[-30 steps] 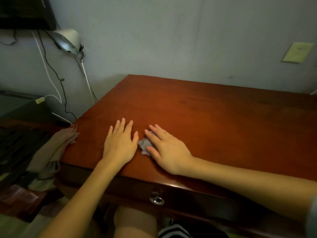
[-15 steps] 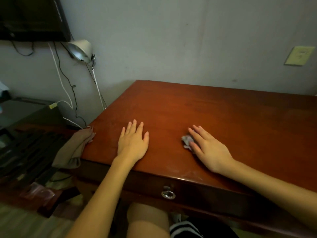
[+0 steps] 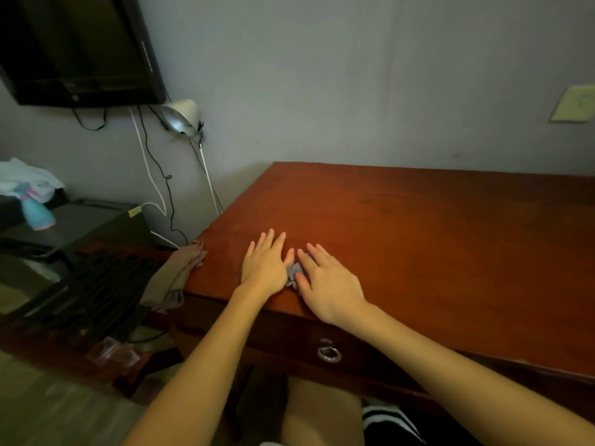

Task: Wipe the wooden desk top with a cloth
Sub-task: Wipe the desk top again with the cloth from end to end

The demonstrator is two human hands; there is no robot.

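The reddish-brown wooden desk top point(image 3: 418, 239) fills the right half of the view. My left hand point(image 3: 265, 265) lies flat on it near the front left corner, fingers straight. My right hand point(image 3: 326, 281) lies flat just to its right, pressing a small crumpled grey cloth point(image 3: 293, 272) onto the wood. Only a bit of the cloth shows between the two hands; the rest is hidden under my right palm and fingers.
A beige fabric point(image 3: 174, 278) hangs off the desk's left edge. A drawer with a metal ring pull point(image 3: 329, 353) sits below the front edge. To the left are a keyboard point(image 3: 96, 291), a lamp point(image 3: 180, 119), cables and a wall-mounted screen point(image 3: 77, 49).
My right hand slid the cloth right, away from my left hand, then back left until it sits beside it again. My left hand stayed flat in place. The view tilted upward.
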